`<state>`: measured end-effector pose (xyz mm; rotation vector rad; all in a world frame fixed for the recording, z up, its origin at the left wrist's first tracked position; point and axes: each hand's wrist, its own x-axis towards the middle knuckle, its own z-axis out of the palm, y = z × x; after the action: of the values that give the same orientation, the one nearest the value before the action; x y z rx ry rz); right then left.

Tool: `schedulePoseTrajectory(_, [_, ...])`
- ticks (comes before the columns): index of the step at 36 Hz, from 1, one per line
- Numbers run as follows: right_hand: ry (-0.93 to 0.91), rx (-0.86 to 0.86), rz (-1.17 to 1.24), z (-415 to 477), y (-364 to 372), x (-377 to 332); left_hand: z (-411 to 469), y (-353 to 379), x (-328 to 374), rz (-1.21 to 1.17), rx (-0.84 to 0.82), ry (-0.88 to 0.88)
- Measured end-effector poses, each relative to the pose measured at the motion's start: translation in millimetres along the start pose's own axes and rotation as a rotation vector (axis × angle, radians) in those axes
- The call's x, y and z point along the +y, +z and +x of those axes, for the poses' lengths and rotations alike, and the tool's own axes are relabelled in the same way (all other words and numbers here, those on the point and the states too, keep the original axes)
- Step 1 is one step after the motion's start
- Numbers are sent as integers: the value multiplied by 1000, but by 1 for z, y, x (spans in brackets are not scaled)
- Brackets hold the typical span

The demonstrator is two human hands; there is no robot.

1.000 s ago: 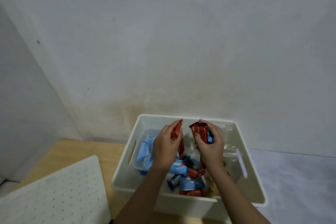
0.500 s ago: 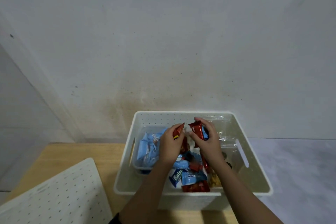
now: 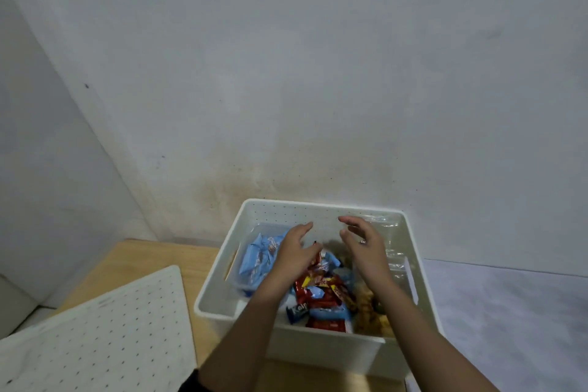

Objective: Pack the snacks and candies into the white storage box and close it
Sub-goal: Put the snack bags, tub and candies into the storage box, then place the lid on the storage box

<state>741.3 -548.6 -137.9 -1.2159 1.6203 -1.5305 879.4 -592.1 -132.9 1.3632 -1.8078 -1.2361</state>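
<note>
Wall behind; snacks lie beneath left hand and right hand, seemingly ungripped.

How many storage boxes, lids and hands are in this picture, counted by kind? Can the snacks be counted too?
white storage box: 1
white dotted lid: 1
hands: 2, the left hand and the right hand, both open over the box
snacks: heaped in the box and overlapping, so no sure count
Total: 4, not counting the snacks
</note>
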Motion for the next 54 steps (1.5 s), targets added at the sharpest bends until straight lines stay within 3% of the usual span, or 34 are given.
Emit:
schedulePoseTrajectory(10, [-100, -243, -64, -15, 30, -35, -52, -63, 5, 108, 287, 18])
schedulePoseTrajectory(22, [-318, -595, -441, -76, 199, -73, -138, -240, -109, 412, 573, -150])
schedulePoseTrajectory(28, [-300, -722, -624, -119, 288, -39, -196, -304, -212, 579, 622, -392])
schedulePoseTrajectory(36, [-32, -719, -908, -155, 329, 29, -257, -336, -321, 755, 517, -600])
schedulePoseTrajectory(40, [38, -691, -1073, -159, 327, 57, -270, -340, -347, 706, 458, -690])
schedulePoseTrajectory(44, [127, -639, -1042, -158, 332, 68, -274, -347, -367, 489, 453, -744])
schedulePoseTrajectory(48, [61, -584, -1033, -158, 336, 63, -273, -345, -373, 250, 516, -666])
schedulePoseTrajectory(54, [151, -590, -953, -159, 343, 58, -269, -344, -374, 220, 584, -635])
